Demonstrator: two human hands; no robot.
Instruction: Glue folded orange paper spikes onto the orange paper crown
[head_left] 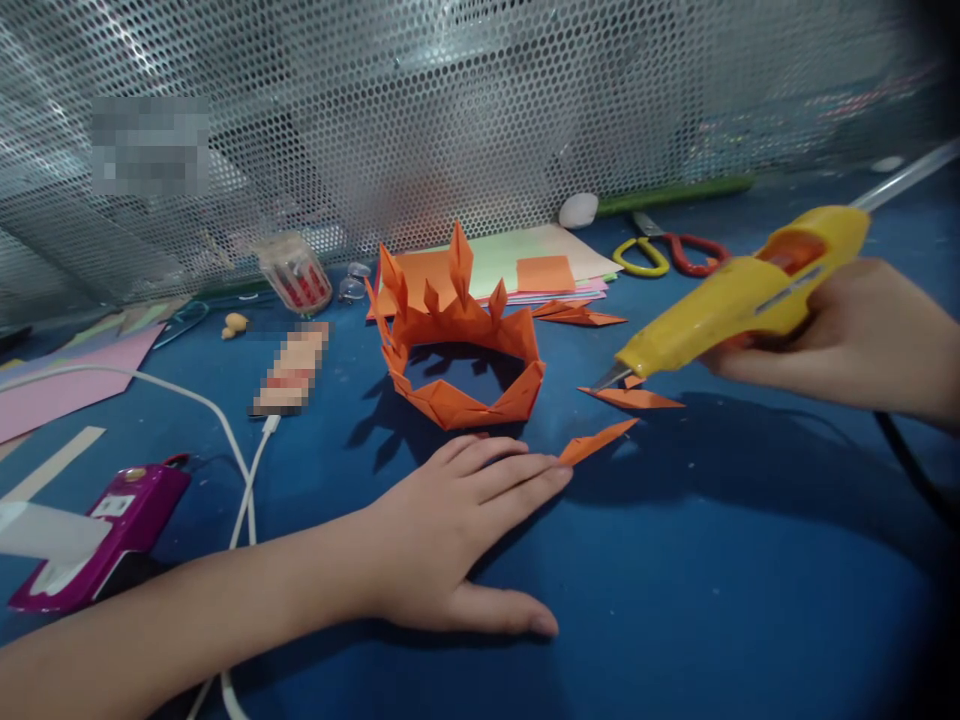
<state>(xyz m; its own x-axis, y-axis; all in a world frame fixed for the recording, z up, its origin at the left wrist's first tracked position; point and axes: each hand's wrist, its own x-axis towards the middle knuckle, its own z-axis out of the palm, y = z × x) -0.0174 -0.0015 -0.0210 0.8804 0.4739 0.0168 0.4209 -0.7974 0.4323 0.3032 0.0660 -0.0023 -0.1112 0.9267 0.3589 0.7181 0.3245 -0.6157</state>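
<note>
My right hand [847,345] is wrapped round a yellow hot glue gun [735,300], a clear glue stick [911,178] jutting from its back. The metal nozzle points down at a folded orange paper piece [637,398]. Flat on the table lies my left hand [465,530], thumb spread, fingertips touching the end of another folded orange paper piece [600,440]. Just beyond its fingers stands an orange paper crown [480,405], a ring with upright pointed leaves at its back and left. More folded pieces [577,313] rest to the crown's right.
Behind the crown are stacked coloured papers [495,255]. Scissors [667,248] lie back right, and a jar [296,275] stands back left. A purple power strip [135,520] and white cable [251,480] are at left. Perforated metal mesh [480,120] borders the blue table [697,600].
</note>
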